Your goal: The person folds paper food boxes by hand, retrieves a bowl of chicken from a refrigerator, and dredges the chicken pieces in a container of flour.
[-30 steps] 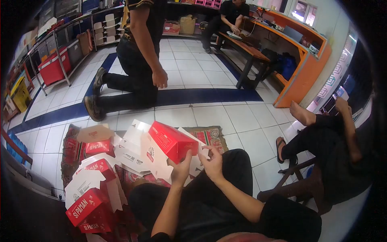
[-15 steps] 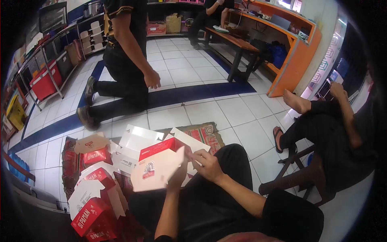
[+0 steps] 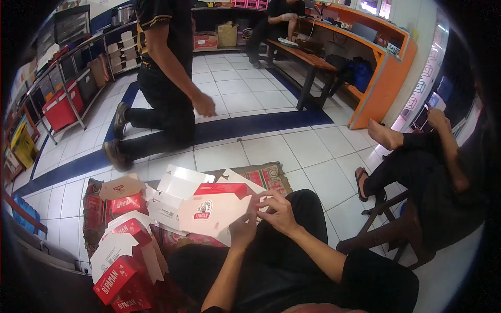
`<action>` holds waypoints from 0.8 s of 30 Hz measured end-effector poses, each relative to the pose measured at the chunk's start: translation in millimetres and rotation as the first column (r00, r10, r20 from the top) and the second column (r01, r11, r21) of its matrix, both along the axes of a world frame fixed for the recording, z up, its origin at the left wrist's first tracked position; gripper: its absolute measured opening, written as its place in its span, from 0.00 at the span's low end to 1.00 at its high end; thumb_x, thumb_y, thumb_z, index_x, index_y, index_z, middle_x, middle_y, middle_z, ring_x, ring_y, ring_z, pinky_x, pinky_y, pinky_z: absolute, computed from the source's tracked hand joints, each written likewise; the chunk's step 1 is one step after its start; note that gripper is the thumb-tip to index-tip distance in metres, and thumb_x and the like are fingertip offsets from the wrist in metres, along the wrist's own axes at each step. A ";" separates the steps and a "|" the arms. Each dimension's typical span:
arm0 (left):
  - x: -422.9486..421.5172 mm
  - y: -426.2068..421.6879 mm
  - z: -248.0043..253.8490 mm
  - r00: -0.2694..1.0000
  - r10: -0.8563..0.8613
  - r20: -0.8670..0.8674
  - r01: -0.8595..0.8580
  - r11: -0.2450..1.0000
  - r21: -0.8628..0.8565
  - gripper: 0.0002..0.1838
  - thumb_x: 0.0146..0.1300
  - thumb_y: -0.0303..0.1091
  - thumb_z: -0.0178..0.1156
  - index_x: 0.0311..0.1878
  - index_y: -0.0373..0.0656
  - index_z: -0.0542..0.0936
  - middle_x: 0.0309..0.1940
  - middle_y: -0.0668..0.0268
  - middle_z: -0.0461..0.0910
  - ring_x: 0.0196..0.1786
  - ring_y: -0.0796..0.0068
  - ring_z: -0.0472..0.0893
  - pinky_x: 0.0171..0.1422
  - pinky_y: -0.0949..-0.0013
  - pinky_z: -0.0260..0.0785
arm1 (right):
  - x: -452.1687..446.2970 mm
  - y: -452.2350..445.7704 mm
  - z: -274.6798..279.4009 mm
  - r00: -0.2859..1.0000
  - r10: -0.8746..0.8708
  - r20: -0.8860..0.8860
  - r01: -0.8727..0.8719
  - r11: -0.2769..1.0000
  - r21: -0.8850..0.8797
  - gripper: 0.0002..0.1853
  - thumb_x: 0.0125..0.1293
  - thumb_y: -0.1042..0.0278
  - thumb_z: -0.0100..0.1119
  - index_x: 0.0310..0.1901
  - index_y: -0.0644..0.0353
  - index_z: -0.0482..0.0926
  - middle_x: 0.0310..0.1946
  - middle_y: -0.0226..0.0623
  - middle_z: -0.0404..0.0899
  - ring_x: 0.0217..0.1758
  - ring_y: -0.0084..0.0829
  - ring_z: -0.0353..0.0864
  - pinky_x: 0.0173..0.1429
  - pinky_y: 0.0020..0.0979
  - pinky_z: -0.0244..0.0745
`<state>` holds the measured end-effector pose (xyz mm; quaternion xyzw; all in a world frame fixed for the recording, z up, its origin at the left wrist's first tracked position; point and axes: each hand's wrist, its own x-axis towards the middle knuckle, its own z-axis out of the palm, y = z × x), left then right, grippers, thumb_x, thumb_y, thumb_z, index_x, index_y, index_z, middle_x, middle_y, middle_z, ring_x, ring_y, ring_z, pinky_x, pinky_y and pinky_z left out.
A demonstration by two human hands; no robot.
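A partly folded cardboard food box (image 3: 211, 211), cream with a round logo and a red side panel, is held in front of my knees. My left hand (image 3: 243, 230) grips its near right edge. At the right corner of the same box, the bent fingers of my right hand (image 3: 277, 212) pinch the edge; the exact fold under them is hard to make out. Beyond it lie white unfolded box blanks (image 3: 182, 180). On the left sit several red and white folded boxes (image 3: 117, 279) with open flaps.
Patterned flattened cardboard (image 3: 274, 175) covers the tiles beneath the boxes. A person (image 3: 164, 78) in dark clothes kneels ahead on the left. At the right, another person (image 3: 417, 161) sits on a wooden stool (image 3: 378, 232). A wooden bench (image 3: 308, 60) stands by an orange counter (image 3: 373, 99).
The box lid has turned flatter, its logo now facing up more plainly. My left hand has shifted slightly right, toward my right hand. The kneeling person's hand has swung right.
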<state>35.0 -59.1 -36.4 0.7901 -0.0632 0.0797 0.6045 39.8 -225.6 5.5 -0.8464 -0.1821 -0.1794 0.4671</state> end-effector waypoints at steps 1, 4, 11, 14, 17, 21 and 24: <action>-1.5 1.3 21.2 0.998 -0.050 -0.047 0.044 0.991 -0.124 0.16 0.77 0.33 0.63 0.59 0.33 0.87 0.51 0.47 0.90 0.54 0.60 0.91 0.56 0.61 0.83 | -0.5 1.4 1.4 1.000 0.004 -0.001 -0.004 1.000 -0.002 0.15 0.58 0.78 0.79 0.48 0.61 0.90 0.54 0.37 0.86 0.46 0.24 0.89 0.42 0.26 0.86; 1.6 1.6 23.2 0.996 -0.092 0.000 0.088 0.958 -0.274 0.17 0.76 0.30 0.62 0.62 0.32 0.84 0.50 0.48 0.89 0.52 0.56 0.91 0.53 0.62 0.83 | -1.9 1.0 9.0 0.997 -0.009 -0.080 0.013 0.998 0.054 0.15 0.61 0.76 0.78 0.50 0.61 0.89 0.56 0.37 0.85 0.46 0.24 0.89 0.41 0.26 0.86; 11.6 6.5 4.8 0.962 -0.157 0.221 0.164 0.986 -0.014 0.20 0.77 0.29 0.58 0.69 0.33 0.78 0.52 0.43 0.85 0.55 0.44 0.87 0.59 0.52 0.79 | 23.9 -50.4 12.9 0.947 0.173 -0.269 -0.180 0.984 -0.003 0.18 0.76 0.74 0.64 0.65 0.59 0.81 0.63 0.36 0.79 0.48 0.25 0.86 0.52 0.28 0.83; 4.9 4.6 14.6 0.948 -0.218 0.231 0.213 0.976 0.047 0.20 0.77 0.29 0.56 0.68 0.35 0.79 0.54 0.43 0.85 0.57 0.40 0.84 0.64 0.49 0.76 | 31.4 -60.8 19.3 0.975 0.206 -0.086 -0.223 0.910 -0.348 0.19 0.80 0.71 0.57 0.68 0.58 0.80 0.67 0.46 0.74 0.58 0.40 0.84 0.62 0.37 0.80; 4.1 11.0 15.6 0.928 -0.339 0.154 0.322 0.939 0.123 0.21 0.76 0.29 0.56 0.68 0.36 0.79 0.55 0.44 0.85 0.58 0.41 0.84 0.64 0.49 0.76 | 27.8 -56.0 24.2 0.976 0.149 -0.159 -0.196 0.919 -0.342 0.19 0.79 0.70 0.56 0.68 0.58 0.79 0.62 0.48 0.78 0.61 0.46 0.82 0.67 0.40 0.77; 8.7 13.4 7.1 0.883 -0.443 0.156 0.416 0.892 0.178 0.19 0.77 0.32 0.56 0.67 0.38 0.81 0.55 0.44 0.85 0.57 0.41 0.85 0.62 0.49 0.76 | 41.7 -70.0 7.4 0.933 0.235 -0.274 -0.325 0.878 -0.353 0.15 0.82 0.69 0.54 0.64 0.60 0.79 0.53 0.45 0.83 0.55 0.40 0.85 0.60 0.36 0.81; 12.6 22.4 13.6 0.924 -0.372 0.090 0.361 0.925 0.117 0.18 0.78 0.35 0.56 0.65 0.39 0.81 0.51 0.43 0.86 0.54 0.41 0.86 0.59 0.49 0.77 | 50.4 -75.9 -12.8 0.895 0.165 -0.414 -0.172 0.985 0.021 0.13 0.83 0.66 0.52 0.58 0.62 0.81 0.44 0.40 0.87 0.47 0.39 0.88 0.57 0.38 0.83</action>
